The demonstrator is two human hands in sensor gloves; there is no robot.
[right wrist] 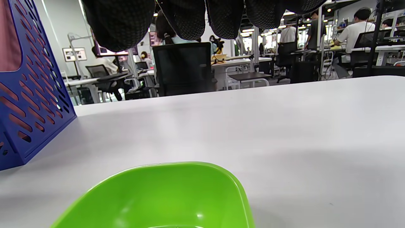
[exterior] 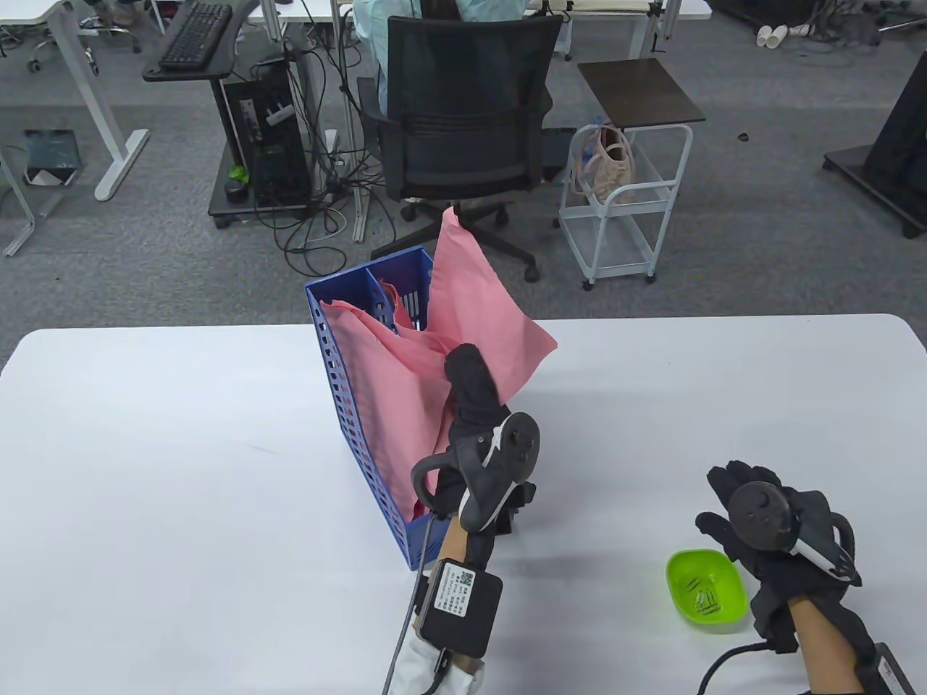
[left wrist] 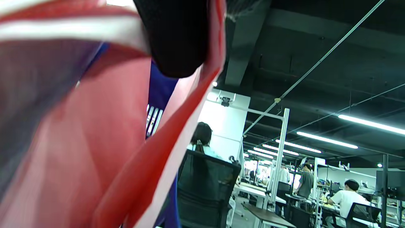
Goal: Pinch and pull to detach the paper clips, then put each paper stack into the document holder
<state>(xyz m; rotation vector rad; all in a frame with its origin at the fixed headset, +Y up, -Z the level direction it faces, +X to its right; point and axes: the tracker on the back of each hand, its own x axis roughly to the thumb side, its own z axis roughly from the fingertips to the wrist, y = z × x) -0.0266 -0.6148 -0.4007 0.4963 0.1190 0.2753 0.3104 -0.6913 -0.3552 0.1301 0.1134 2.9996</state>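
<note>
Paper, a pink paper stack (exterior: 463, 318), stands half inside the blue document holder (exterior: 347, 405), pinched by the left hand (exterior: 474, 413); ease it down, unbent. Right hand (exterior: 768, 521) hangs relaxed, empty, over the green bowl (exterior: 706, 590).

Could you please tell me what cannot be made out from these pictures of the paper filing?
- Left hand fingertips: table view, hidden behind the pink paper; left wrist view too blurred.
- Paper clips in the green bowl: table view, too small to count; right wrist view cuts the bowl off at its bottom edge.
- Blue document holder bottom: covered by the paper.
- Right hand fingers: only tips show in the right wrist view.
</note>
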